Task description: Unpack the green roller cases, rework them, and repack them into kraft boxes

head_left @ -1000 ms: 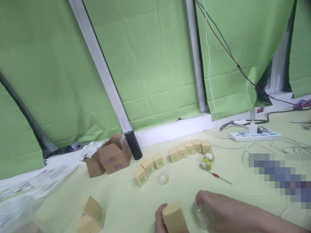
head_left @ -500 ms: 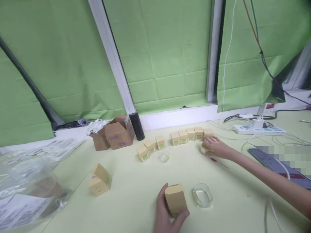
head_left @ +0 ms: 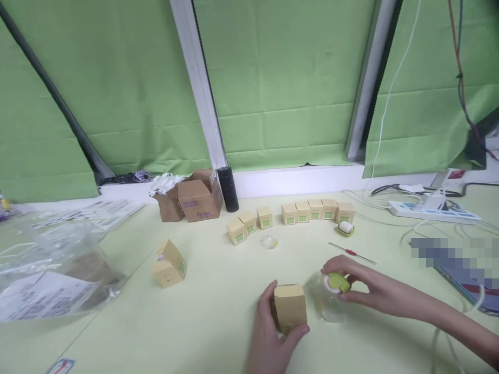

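My left hand (head_left: 273, 332) is wrapped round a small tan cardboard box (head_left: 290, 306) standing on the pale green table (head_left: 218, 332). My right hand (head_left: 362, 288) pinches a small green and white round item (head_left: 337, 282) just above a clear plastic case (head_left: 331, 306) to the right of the box. A second green and white item (head_left: 345, 228) lies farther back, by a row of small tan boxes with green labels (head_left: 316, 210).
More small labelled boxes (head_left: 249, 224) sit mid-table with a clear case (head_left: 270, 240). Brown cartons (head_left: 195, 200) and a black cylinder (head_left: 228, 189) stand behind. A small opened tan box (head_left: 170, 265), a plastic bag (head_left: 50, 270), a thin red-handled tool (head_left: 351, 253), a power strip (head_left: 432, 210) with cables.
My right hand came back from the far row carrying one green and white item and now holds it over the clear case. The left hand stayed on the tan box.
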Action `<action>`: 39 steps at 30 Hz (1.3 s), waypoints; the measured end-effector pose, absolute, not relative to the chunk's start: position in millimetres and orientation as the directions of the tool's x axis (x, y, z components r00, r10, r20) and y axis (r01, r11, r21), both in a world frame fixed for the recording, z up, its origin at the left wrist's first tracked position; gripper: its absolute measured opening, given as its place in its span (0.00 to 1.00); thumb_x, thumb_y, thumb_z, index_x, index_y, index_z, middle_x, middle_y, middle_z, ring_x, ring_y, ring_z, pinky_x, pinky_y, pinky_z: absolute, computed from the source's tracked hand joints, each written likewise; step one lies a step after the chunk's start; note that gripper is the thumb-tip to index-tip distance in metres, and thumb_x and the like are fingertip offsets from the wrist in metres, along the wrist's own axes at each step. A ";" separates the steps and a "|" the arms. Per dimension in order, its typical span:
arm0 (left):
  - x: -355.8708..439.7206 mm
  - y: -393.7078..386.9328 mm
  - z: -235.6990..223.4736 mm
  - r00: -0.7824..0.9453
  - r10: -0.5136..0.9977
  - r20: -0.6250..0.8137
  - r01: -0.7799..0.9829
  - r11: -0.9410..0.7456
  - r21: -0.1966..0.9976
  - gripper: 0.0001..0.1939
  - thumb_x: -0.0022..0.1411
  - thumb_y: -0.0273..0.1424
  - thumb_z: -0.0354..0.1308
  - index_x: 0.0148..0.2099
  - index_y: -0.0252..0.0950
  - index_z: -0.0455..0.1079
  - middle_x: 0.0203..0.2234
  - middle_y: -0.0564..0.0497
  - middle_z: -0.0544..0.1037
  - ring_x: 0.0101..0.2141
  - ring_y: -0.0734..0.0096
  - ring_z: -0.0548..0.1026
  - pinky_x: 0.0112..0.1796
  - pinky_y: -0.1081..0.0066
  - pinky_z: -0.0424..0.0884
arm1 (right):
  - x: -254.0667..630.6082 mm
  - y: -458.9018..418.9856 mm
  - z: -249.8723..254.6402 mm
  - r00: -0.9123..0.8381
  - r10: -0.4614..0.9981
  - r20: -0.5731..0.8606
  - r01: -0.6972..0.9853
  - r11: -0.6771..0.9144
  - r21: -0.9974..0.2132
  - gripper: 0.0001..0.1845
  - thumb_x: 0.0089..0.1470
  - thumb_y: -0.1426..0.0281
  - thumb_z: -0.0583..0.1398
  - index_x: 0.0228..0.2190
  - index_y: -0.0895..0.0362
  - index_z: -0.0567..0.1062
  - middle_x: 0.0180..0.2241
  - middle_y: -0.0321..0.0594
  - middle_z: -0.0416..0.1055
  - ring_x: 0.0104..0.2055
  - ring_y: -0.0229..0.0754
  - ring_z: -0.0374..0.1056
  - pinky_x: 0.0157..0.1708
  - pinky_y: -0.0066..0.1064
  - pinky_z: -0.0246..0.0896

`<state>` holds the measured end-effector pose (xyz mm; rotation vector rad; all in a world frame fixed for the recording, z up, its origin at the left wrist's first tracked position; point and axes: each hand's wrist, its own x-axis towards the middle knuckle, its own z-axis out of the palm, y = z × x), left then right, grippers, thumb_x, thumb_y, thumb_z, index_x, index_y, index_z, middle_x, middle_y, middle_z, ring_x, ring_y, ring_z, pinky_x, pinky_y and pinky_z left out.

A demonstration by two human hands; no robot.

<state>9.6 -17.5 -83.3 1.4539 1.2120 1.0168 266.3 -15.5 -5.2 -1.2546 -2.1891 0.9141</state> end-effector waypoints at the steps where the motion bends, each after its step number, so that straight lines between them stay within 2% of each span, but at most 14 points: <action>1: 9.7 -18.1 -83.2 0.157 0.987 0.018 0.195 -0.049 0.980 0.37 0.47 0.31 0.61 0.58 0.36 0.51 0.55 0.41 0.63 0.55 0.57 0.62 0.55 0.62 0.57 | 264.2 -18.4 -5.9 -0.489 0.871 0.052 0.572 0.365 -0.734 0.19 0.58 0.65 0.56 0.51 0.45 0.64 0.52 0.40 0.62 0.55 0.47 0.60 0.50 0.37 0.60; 6: 9.5 -19.5 -83.9 0.145 0.989 0.010 0.182 -0.036 0.983 0.38 0.46 0.30 0.63 0.58 0.36 0.53 0.56 0.41 0.64 0.56 0.56 0.62 0.55 0.62 0.58 | 257.5 -25.7 -17.0 -0.479 0.878 0.000 0.638 0.348 -0.687 0.13 0.61 0.62 0.53 0.48 0.47 0.67 0.51 0.42 0.61 0.57 0.48 0.55 0.54 0.40 0.55; 8: 9.2 -19.5 -83.5 0.148 0.989 0.011 0.179 -0.037 0.983 0.38 0.46 0.29 0.63 0.58 0.36 0.53 0.55 0.41 0.64 0.56 0.57 0.62 0.55 0.62 0.58 | 255.5 -25.3 -21.3 -0.480 0.877 0.027 0.649 0.376 -0.661 0.14 0.62 0.62 0.52 0.49 0.47 0.66 0.51 0.43 0.62 0.57 0.48 0.55 0.54 0.41 0.55; 11: 8.9 -19.5 -82.2 0.154 0.988 0.006 0.176 -0.034 0.984 0.37 0.46 0.29 0.63 0.58 0.36 0.53 0.55 0.41 0.64 0.55 0.57 0.63 0.55 0.62 0.58 | 253.3 -23.2 -23.0 -0.503 0.862 0.071 0.638 0.425 -0.642 0.19 0.60 0.61 0.54 0.53 0.47 0.64 0.49 0.44 0.64 0.56 0.49 0.57 0.54 0.42 0.56; 16: 9.0 -19.5 -80.6 0.156 0.988 0.005 0.187 -0.034 0.982 0.37 0.46 0.30 0.63 0.58 0.36 0.54 0.55 0.41 0.64 0.55 0.56 0.63 0.54 0.62 0.60 | 249.8 -19.1 -18.5 -0.515 0.850 0.113 0.641 0.469 -0.608 0.17 0.59 0.62 0.55 0.51 0.48 0.67 0.49 0.43 0.65 0.55 0.48 0.58 0.52 0.40 0.58; 25: 9.0 -19.3 -80.6 0.165 0.986 -0.011 0.174 -0.018 0.985 0.37 0.47 0.28 0.63 0.58 0.37 0.53 0.55 0.42 0.65 0.55 0.58 0.64 0.54 0.61 0.60 | 247.7 -17.4 -29.6 -0.515 0.852 0.093 0.704 0.482 -0.522 0.16 0.58 0.64 0.58 0.49 0.48 0.69 0.49 0.43 0.66 0.51 0.47 0.64 0.47 0.36 0.64; 31: 8.6 -19.7 -79.7 0.154 0.988 -0.017 0.192 -0.013 0.981 0.37 0.47 0.30 0.64 0.58 0.37 0.54 0.56 0.43 0.64 0.56 0.56 0.63 0.55 0.61 0.59 | 245.8 -21.7 -37.3 -0.481 0.866 0.138 0.761 0.491 -0.423 0.16 0.57 0.65 0.58 0.48 0.48 0.70 0.50 0.44 0.68 0.50 0.51 0.66 0.47 0.42 0.63; 33: 8.6 -19.9 -78.9 0.158 0.987 -0.024 0.193 -0.007 0.981 0.37 0.47 0.30 0.63 0.59 0.37 0.53 0.56 0.42 0.64 0.55 0.57 0.63 0.55 0.61 0.59 | 245.8 -21.8 -36.3 -0.464 0.876 0.129 0.766 0.470 -0.438 0.19 0.56 0.65 0.58 0.50 0.48 0.68 0.50 0.44 0.68 0.50 0.51 0.65 0.48 0.43 0.63; 36: 8.6 -19.9 -78.7 0.153 0.988 -0.020 0.202 -0.011 0.979 0.37 0.47 0.29 0.64 0.58 0.37 0.54 0.55 0.42 0.65 0.55 0.57 0.63 0.55 0.60 0.59 | 246.7 -21.0 -30.3 -0.466 0.880 0.092 0.727 0.441 -0.527 0.23 0.54 0.64 0.60 0.52 0.48 0.67 0.49 0.44 0.67 0.51 0.51 0.64 0.48 0.42 0.62; 39: 8.5 -19.7 -80.3 0.144 0.989 -0.024 0.207 -0.006 0.978 0.37 0.46 0.29 0.64 0.58 0.37 0.55 0.55 0.43 0.65 0.55 0.57 0.63 0.55 0.62 0.58 | 248.5 -21.5 -21.9 -0.462 0.884 0.066 0.694 0.407 -0.594 0.21 0.56 0.61 0.59 0.51 0.48 0.67 0.51 0.44 0.66 0.53 0.51 0.63 0.50 0.42 0.61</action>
